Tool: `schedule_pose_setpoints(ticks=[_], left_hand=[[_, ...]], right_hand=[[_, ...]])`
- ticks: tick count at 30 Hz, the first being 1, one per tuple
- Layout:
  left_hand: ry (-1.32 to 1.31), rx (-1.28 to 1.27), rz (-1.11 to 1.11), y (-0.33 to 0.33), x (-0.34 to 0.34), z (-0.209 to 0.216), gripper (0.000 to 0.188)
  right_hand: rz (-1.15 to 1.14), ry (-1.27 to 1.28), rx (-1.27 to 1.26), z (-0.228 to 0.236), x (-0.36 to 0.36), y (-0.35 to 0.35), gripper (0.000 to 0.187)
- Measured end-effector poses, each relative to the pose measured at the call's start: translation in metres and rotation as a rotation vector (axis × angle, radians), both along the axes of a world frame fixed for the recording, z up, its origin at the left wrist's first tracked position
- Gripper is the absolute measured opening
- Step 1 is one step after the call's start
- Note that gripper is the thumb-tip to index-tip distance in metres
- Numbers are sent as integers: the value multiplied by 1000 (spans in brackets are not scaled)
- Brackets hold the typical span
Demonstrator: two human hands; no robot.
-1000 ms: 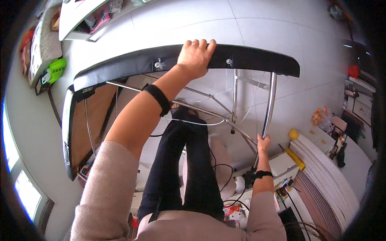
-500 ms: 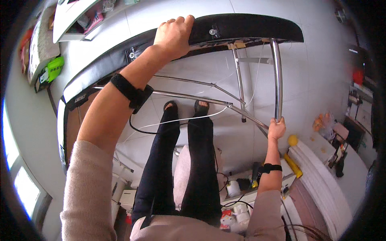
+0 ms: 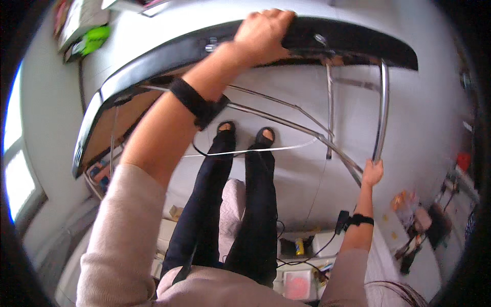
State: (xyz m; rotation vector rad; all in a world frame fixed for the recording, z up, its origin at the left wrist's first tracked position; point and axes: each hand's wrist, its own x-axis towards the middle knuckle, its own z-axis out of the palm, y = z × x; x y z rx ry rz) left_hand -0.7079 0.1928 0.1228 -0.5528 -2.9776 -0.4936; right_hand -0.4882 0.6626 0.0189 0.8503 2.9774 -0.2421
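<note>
Black padding covers the long edge of the folding bench [image 3: 358, 41], which is held in front of the person, with a side panel [image 3: 99, 134] at an angle to the left. The left hand [image 3: 263, 37] is curled over that padded edge, and the right hand [image 3: 373, 173] is wrapped around a metal leg [image 3: 383, 112] near its lower end. The smooth padding could slip from the left fingers, since they only hook over the top. If the leg is hinged and unlocked, it could swing and pinch the right hand against the slanting bar [image 3: 340, 155] beside it. The white cord [image 3: 245, 151] crossing the shins might snag, and a dropped bench could strike the feet [image 3: 225, 127] in their open-toed shoes.
</note>
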Motion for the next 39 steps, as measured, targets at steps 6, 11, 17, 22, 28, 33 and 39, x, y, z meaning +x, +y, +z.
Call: schedule_pose_setpoints(ticks=[6,11,17,22,28,33,39], left_hand=[[220,268,525,-143,111,30,52],[300,569,1309,-317,297,43,49],[238,898,2111,-439,522,33,36],[458,1117,2379,-549,603,13,55],[612,1499,2298,-691,603,0,90],[558,1819,2136,-774,587,-14,85],[647,1921,1813,-793,586,-60,37]], right_hand=[[99,-69,-187,-12,-9,37,30],[117,-195,-53,14,-39,50,40],[368,225,-78,90,-122,-91,51],[834,265,-466,126,-171,-367,53],[897,157,-416,102,-184,-643,43],[910,-173,-391,57,-179,-748,39],[911,194,-97,63,-154,-748,30]])
